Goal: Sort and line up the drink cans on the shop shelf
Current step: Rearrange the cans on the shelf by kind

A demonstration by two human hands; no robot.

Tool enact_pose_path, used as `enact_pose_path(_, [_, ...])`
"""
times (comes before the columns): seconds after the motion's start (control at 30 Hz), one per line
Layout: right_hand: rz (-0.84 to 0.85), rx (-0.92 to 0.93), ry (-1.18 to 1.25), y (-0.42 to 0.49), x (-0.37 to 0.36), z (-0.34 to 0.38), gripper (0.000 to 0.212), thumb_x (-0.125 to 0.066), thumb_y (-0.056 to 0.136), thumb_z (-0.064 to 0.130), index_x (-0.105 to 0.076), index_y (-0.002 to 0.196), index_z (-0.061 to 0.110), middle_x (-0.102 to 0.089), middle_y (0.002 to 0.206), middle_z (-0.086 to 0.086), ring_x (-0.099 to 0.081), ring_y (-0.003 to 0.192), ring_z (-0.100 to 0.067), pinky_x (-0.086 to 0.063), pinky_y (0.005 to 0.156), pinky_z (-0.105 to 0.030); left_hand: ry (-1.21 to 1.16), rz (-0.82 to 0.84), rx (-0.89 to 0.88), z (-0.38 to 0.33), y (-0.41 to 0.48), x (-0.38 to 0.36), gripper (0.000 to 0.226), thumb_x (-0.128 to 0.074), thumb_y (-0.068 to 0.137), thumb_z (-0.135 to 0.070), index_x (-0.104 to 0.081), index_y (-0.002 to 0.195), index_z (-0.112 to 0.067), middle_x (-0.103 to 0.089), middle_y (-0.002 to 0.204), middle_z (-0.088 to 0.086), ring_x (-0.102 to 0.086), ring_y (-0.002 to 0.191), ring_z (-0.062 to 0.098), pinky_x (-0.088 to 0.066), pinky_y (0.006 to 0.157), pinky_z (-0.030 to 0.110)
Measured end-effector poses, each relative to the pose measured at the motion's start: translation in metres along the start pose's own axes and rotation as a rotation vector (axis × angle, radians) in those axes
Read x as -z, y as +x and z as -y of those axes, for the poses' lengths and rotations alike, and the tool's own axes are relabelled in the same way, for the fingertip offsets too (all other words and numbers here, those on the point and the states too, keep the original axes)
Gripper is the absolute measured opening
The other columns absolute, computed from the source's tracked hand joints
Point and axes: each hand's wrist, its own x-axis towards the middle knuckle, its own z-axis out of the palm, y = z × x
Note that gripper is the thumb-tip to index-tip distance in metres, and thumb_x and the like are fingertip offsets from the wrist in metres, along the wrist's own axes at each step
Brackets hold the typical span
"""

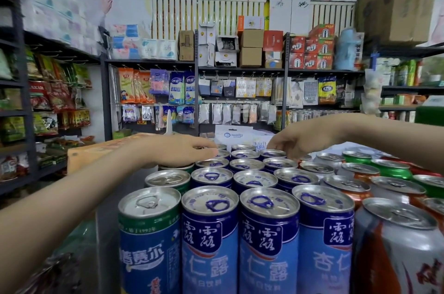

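Left hand (pixel 182 152), grip open, is lying on rear tall blue metal cans (pixel 209 233) reading "杏仁露"; right hand (pixel 300 142), grip cannot be told; short orange-silver cans (pixel 346 186) are crowding alongside.

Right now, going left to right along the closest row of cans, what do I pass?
green-collared can → first dark blue can → second dark blue can → third dark blue can → orange and silver can

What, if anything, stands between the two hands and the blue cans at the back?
Nothing visible. The left hand and right hand reach over the nearer blue cans, which stand below the arms, and their fingertips are at the tops of the back-row cans.
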Motion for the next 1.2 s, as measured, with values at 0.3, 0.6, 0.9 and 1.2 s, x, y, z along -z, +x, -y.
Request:
enact_pose_path(0.3, [-0.011,0.017,0.039,-0.003,-0.002,0.003,0.028,-0.052,0.088,-0.006,-0.058,0.103,0.017,-0.060,0.074,0.013,-0.056,0.056,0.009,-0.041,0.054,-0.008,-0.037,-0.016,-0.021,0.002,0.002,-0.003,0.049,-0.028,0.096,-0.054,-0.034,0.142,-0.039,-0.030,0.151,-0.014,-0.033,0.132,0.007,-0.023,0.100,0.022])
enact_pose_path(0.6, [-0.005,-0.031,-0.063,0.000,-0.001,0.004,0.024,-0.056,0.090,0.003,-0.055,0.097,0.026,-0.058,0.075,0.014,-0.052,0.055,0.011,-0.040,0.055,-0.009,-0.026,-0.010,0.008,-0.004,-0.002,-0.002,0.047,-0.026,0.098,-0.052,-0.033,0.142,-0.038,-0.040,0.141,-0.016,-0.037,0.112,0.003,-0.025,0.093,0.021])
enact_pose_path(0.9, [0.046,-0.098,0.031,0.010,0.010,0.011,0.076,-0.025,0.088,-0.017,-0.028,0.146,0.032,-0.040,0.147,0.001,-0.039,0.134,-0.011,-0.033,0.108,-0.029,-0.034,-0.024,0.016,-0.004,-0.003,-0.003,0.047,-0.025,0.098,-0.052,-0.033,0.142,-0.037,-0.035,0.148,-0.013,-0.036,0.130,0.009,-0.024,0.096,0.021])
enact_pose_path(1.2, [0.022,-0.057,0.074,0.028,0.000,0.017,0.075,-0.027,0.081,-0.020,-0.037,0.145,0.018,-0.036,0.150,0.004,-0.032,0.137,-0.004,-0.025,0.111,-0.024,-0.069,-0.044,0.015,-0.002,0.001,-0.005,0.045,-0.029,0.098,-0.050,-0.037,0.140,-0.034,-0.038,0.146,-0.011,-0.038,0.127,0.009,-0.024,0.093,0.020])
